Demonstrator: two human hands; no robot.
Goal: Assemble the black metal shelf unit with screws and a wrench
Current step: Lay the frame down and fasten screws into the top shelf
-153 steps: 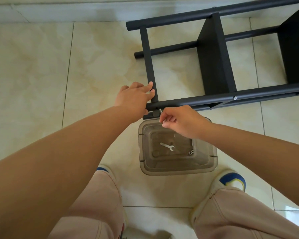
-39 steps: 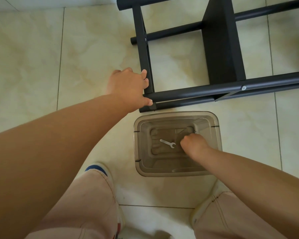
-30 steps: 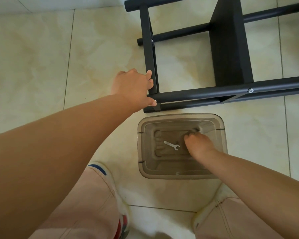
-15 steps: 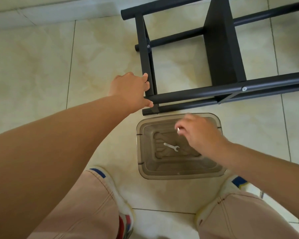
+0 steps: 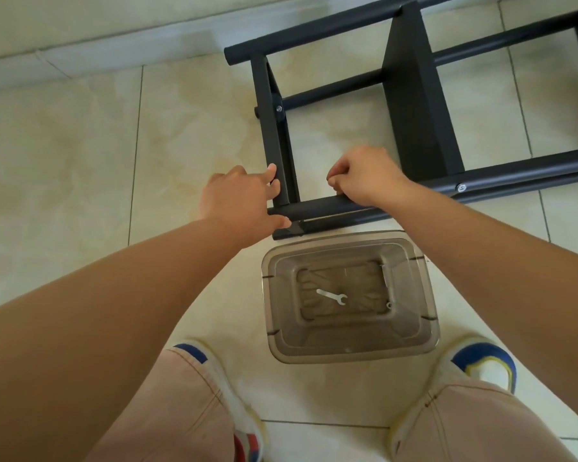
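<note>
Black metal shelf unit: part-assembled, corner joint outstanding. Left hand grips the corner; right hand fingers curled, possibly pinching a screw. Small silver wrench unused.

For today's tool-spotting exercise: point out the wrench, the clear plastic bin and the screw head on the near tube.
wrench (image 5: 331,296), head view, middle of its shaft.
clear plastic bin (image 5: 347,356), head view, near rim.
screw head (image 5: 461,187), head view, its centre.

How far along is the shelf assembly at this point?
Partly done: the shelf frame already carries a fitted screw on its near rail. In hand: the left hand steadies the end bar while the right hand works at the corner joint. The wrench lies unused in the bin, so tightening remains.
</note>
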